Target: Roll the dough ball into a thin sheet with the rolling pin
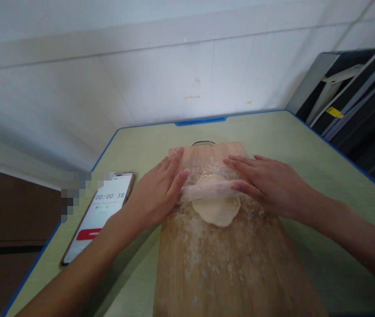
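A pale rolling pin (207, 190) lies crosswise over a thin round of dough (216, 212) and covers a strip across its upper part. My left hand (161, 189) rests on the pin's left end, fingers stretched forward and thumb beside the pin. On the right end lies my right hand (266, 185), its fingers also extended and its thumb along the pin. Both palms hide the ends of the pin. Under the dough is a wooden cutting board (227, 273), dusted with flour, with a metal handle (202, 142) at its far edge.
A phone (104, 220) showing a running timer lies left of the board, partly behind my left forearm. The pale green table (148, 141) has a blue edge and meets a white wall (161, 79). Dark folded items (365, 101) stand beyond its right side.
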A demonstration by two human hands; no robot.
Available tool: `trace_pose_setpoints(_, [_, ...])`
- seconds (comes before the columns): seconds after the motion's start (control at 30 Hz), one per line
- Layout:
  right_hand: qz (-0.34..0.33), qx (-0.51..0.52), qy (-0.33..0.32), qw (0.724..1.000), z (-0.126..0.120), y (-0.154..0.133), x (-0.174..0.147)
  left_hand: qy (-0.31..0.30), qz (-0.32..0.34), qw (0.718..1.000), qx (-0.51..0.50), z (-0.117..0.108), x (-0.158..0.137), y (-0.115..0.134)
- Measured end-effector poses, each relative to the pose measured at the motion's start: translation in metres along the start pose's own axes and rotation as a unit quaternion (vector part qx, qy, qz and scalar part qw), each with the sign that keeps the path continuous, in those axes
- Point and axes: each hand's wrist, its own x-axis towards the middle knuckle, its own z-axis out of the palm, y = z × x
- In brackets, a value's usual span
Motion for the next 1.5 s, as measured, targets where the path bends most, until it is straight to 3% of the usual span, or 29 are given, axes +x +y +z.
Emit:
trace_pose_setpoints(0.17, [-0.026,-0.019,0.029,0.999,-0.002,-0.007,-0.019,0.005,0.046,0.998,0.043,-0.001,-0.027,0.009])
trace_pose_setpoints(0.4, [0.011,0.021,-0.015,1.0,0.001,0.006,0.009,0.001,-0.006,1.0,0.001,-0.006,0.012,-0.001])
trace_pose_setpoints(0.6, [-0.013,0.002,0.006,1.0,-0.002,-0.005,-0.008,0.007,0.027,0.999,0.028,0.0,-0.013,0.004])
trace_pose_setpoints(0.7, [0.025,0.012,-0.034,0.999,-0.001,0.001,0.005,0.005,-0.012,1.0,0.003,-0.003,0.0,0.001])
trace_pose_setpoints(0.77, [0.017,0.013,-0.037,0.999,0.0,0.005,0.012,0.001,-0.025,1.0,-0.006,-0.004,0.01,0.0])
trace_pose_setpoints(0.87, [-0.029,0.006,-0.014,0.999,0.001,0.003,0.007,0.003,-0.004,1.0,0.016,-0.003,0.005,0.001])
trace_pose_setpoints(1.0, [-0.03,-0.006,-0.003,1.0,0.002,0.001,-0.001,0.017,0.015,0.999,0.044,0.001,-0.003,0.002])
trace_pose_setpoints(1.17, [-0.009,0.03,-0.042,0.999,0.003,0.011,0.017,0.009,-0.027,1.0,0.008,-0.003,0.025,-0.006])
trace_pose_setpoints(1.4, [-0.016,0.014,-0.028,0.999,-0.004,-0.005,-0.005,0.001,0.014,1.0,0.009,-0.004,-0.011,0.005])
trace_pose_setpoints(1.5, [0.002,0.014,-0.03,0.999,0.001,0.003,0.008,0.013,-0.021,1.0,-0.018,-0.002,0.004,-0.001])
